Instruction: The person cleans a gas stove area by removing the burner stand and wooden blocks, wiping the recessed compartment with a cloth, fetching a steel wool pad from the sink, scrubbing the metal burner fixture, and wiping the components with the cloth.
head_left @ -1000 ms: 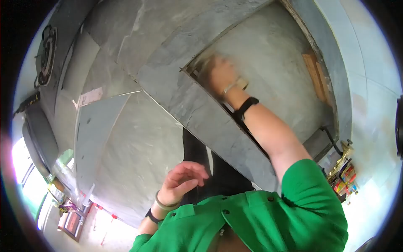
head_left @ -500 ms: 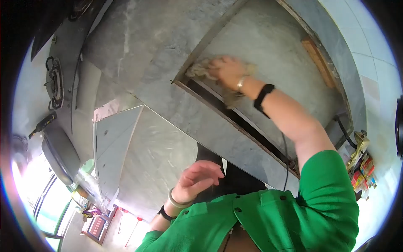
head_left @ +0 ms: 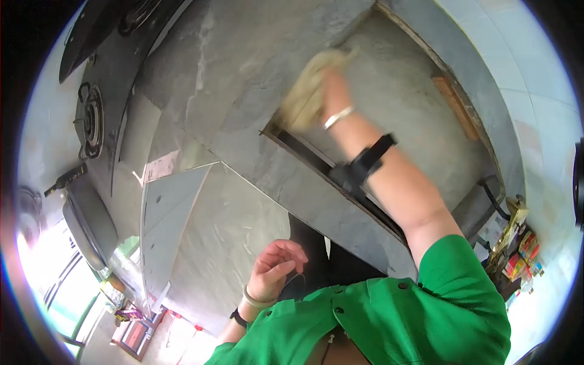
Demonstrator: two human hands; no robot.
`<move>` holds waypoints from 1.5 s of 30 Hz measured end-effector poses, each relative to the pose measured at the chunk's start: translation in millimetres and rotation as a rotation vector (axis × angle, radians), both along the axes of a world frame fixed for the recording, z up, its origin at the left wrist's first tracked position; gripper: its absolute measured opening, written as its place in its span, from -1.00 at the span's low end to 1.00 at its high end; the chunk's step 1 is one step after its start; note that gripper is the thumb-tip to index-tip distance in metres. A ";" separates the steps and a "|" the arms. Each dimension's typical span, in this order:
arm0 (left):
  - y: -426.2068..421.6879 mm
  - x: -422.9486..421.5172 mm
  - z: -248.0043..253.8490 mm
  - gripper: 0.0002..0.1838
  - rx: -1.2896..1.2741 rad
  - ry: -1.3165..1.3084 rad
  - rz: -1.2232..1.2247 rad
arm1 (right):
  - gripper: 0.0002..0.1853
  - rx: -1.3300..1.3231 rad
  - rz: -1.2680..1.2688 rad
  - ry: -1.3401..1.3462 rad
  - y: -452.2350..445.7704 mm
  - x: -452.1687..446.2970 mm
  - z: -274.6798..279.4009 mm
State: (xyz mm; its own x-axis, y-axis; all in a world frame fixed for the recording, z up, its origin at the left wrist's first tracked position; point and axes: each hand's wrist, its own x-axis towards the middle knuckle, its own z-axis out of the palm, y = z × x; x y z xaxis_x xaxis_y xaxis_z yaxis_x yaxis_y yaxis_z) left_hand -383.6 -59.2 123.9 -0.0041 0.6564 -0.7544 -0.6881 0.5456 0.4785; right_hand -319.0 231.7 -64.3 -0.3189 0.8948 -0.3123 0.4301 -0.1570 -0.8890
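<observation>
My right hand (head_left: 336, 97) is closed on a beige cloth (head_left: 304, 94), smeared by motion, at the left rim of a recessed grey basin (head_left: 401, 79). The cloth drapes over that rim and hides most of my fingers. A bracelet and a black wrist strap (head_left: 368, 159) are on this arm. Near my body, in front of the dark trousers, my left hand (head_left: 277, 264) hangs in the air. Its fingers are loosely curled, with the thumb apart and nothing visible in them.
Grey counter surface (head_left: 237, 79) surrounds the basin, with a dark slot (head_left: 304, 152) along its near side. A brown block (head_left: 456, 108) lies against the right wall. Colourful packets (head_left: 526, 252) are at far right. A gas burner (head_left: 91, 121) and a dark pan (head_left: 88, 225) are at left.
My right hand and the cloth have moved up and left onto the basin's rim, the cloth spreading out more. My left hand has shifted slightly left, its fingers curling in more.
</observation>
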 end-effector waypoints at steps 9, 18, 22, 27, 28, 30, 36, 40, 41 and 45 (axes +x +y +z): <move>15.5 -6.2 32.0 -0.72 0.150 0.054 -0.136 | -0.66 -0.421 -0.516 0.750 95.2 18.7 13.6; 57.0 -10.8 24.8 -0.70 0.205 -0.050 -0.282 | -0.50 -0.236 -0.198 0.198 -10.6 27.7 37.4; 87.3 -23.7 22.0 -0.70 0.205 -0.034 -0.343 | -0.53 0.065 -0.272 -0.115 28.9 84.3 -6.9; 105.7 -40.9 1.0 -0.73 0.102 0.024 -0.396 | -0.46 0.024 -0.062 -0.931 140.5 159.4 -30.9; 110.4 -44.9 -1.5 -0.73 0.096 0.034 -0.392 | -0.43 -0.065 -0.078 -0.897 145.2 163.3 -37.0; 125.0 -51.9 -6.6 -0.73 0.094 0.057 -0.449 | -0.36 0.186 -0.083 -1.013 121.2 169.2 -53.0; 244.1 -18.0 -15.7 -0.74 0.380 0.159 -1.028 | -0.37 0.047 -0.012 -0.929 -51.5 228.5 -28.0; 328.8 72.1 -94.2 -0.77 0.768 0.586 -1.310 | -0.35 -0.280 -0.440 -1.031 -103.7 343.3 -54.0; 347.7 99.7 -118.1 -0.73 0.790 0.787 -1.351 | -0.32 -0.361 -0.566 -1.024 -106.5 380.3 -59.9; 404.3 199.3 -206.2 -0.52 0.863 1.267 -1.357 | -0.26 -0.459 -1.000 -0.867 -85.2 484.2 -95.2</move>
State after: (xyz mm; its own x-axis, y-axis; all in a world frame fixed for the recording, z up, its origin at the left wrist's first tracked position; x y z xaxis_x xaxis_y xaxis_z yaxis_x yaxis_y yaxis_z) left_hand -184.3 345.1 -82.3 0.5301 0.8002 -0.2805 0.7343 -0.2678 0.6238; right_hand 165.3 146.5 -159.5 0.8277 0.3913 -0.4022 0.3436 -0.9201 -0.1882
